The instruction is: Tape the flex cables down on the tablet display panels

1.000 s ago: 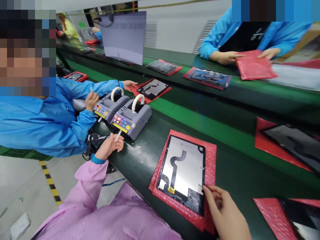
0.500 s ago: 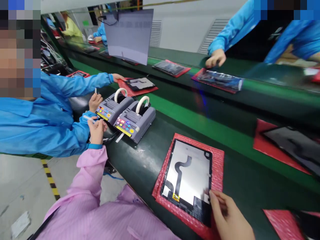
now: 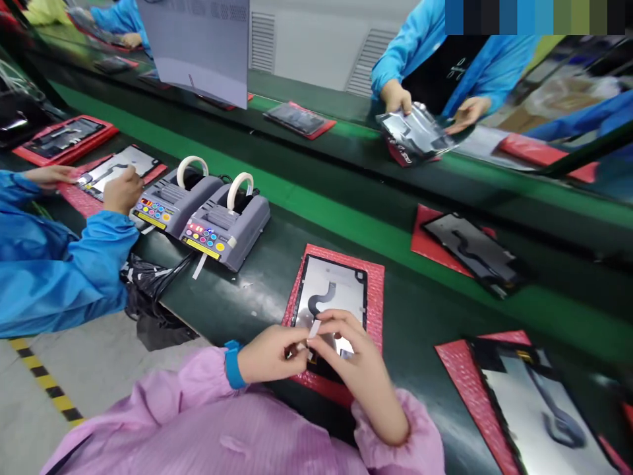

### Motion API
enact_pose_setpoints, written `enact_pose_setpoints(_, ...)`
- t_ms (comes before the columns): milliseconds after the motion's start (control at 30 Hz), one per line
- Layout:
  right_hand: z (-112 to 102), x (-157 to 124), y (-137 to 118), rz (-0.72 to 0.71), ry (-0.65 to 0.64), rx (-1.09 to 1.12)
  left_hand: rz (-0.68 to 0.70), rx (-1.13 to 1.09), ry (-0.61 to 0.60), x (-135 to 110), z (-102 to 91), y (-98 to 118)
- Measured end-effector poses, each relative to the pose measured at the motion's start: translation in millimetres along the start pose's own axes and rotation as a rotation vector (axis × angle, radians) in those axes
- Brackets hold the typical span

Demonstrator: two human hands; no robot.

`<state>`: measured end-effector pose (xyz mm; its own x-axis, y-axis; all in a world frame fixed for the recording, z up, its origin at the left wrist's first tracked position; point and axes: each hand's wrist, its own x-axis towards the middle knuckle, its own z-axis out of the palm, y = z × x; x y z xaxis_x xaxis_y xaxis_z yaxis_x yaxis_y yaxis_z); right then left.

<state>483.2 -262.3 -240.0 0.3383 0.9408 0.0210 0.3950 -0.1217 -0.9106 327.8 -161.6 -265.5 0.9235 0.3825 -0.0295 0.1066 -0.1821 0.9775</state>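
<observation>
A tablet panel (image 3: 335,290) with a black flex cable lies face down on a red bubble-wrap mat (image 3: 374,290) on the dark green belt in front of me. Both my hands meet over its near edge. My left hand (image 3: 270,353) and my right hand (image 3: 352,359) pinch a short white strip of tape (image 3: 314,328) between their fingertips, just above the panel. My sleeves are pink, and a blue cuff shows at my left wrist.
Two grey tape dispensers (image 3: 225,224) stand to the left on the belt (image 3: 257,290). A co-worker's blue sleeve (image 3: 59,264) reaches to another panel at far left. More panels on red mats (image 3: 469,247) lie to the right. A person across the line holds a silver bag (image 3: 420,132).
My left hand left the tape dispenser with a strip and came over to the panel. My right hand shifted from the panel's corner to meet it. The view swung right and down.
</observation>
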Motion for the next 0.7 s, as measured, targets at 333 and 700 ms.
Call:
enact_pose_setpoints(333, -24.2, 22.7, 30.9, 0.184, 0.141, 0.1, 0.03, 0.175, 0.304, -0.9, -8.5, -23.0)
enact_pose_setpoints(700, 16.6, 31.6, 59.5, 0.303, 0.237, -0.282, 0.33, 0.389, 0.305, 10.6, -4.6, -33.3)
